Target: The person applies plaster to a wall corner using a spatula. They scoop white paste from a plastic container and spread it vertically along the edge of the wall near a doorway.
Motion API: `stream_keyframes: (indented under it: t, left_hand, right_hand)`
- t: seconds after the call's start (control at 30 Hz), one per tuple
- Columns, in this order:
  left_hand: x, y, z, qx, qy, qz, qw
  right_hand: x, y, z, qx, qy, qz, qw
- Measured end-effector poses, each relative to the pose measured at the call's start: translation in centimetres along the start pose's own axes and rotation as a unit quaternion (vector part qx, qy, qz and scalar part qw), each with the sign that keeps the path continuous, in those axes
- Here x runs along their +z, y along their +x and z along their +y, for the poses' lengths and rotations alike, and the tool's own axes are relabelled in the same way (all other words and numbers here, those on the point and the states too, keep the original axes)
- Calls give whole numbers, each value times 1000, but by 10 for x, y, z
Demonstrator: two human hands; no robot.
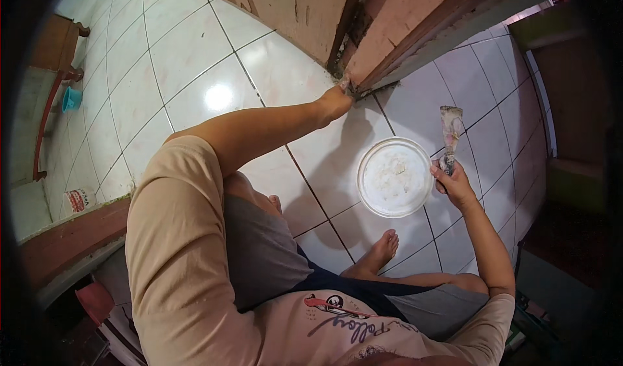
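Note:
My right hand (454, 183) is closed around the handle of a putty knife (451, 127). Its wide blade points away from me and is smeared with pale and dark residue. Just left of that hand, a round white lid (368, 200) lies on the floor with a lumpy off-white paste (396, 169) on its middle. My left hand (335, 102) reaches to the bottom corner of a worn wooden door frame (405, 25). Its fingers are drawn together there against a small greyish thing, too small to make out.
White floor tiles (188, 48) with dark grout surround me. A wooden panel (302, 15) stands beside the frame, with a dark, damaged gap between them. At far left are a teal container (72, 98), a white-and-red tub (79, 200) and wooden furniture (55, 45). My bare foot (383, 249) rests near the lid.

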State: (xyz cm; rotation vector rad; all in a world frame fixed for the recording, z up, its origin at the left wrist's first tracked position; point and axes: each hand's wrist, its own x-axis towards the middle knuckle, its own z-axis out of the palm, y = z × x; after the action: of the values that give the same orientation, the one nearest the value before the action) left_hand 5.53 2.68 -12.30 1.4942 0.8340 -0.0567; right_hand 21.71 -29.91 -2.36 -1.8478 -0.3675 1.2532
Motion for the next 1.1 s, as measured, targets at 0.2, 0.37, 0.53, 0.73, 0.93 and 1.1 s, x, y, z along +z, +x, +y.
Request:
stream_keyframes:
  t: [0.2,0.37,0.53,0.73,0.93,1.1]
  left_hand:
    - [-10,-13,1,-36,35,-29,998]
    - [-4,-38,18,-94,-126,-262,952]
    - [1,-53,16,-111,-197,-336,914]
    - [-12,-74,27,-101,-168,-345,918]
    - [-21,-74,17,-91,-169,-339,921]
    - [-23,-77,26,-85,-155,-335,925]
  right_hand:
    - [6,6,-3,-7,0,-4,1000]
    - [12,5,-9,-15,-1,4,1000]
    - [22,11,-8,-29,15,-4,999]
    - [27,15,-15,-37,27,-51,998]
    - [36,15,-29,-50,12,-71,996]
    - [27,15,-27,-59,-41,-50,996]
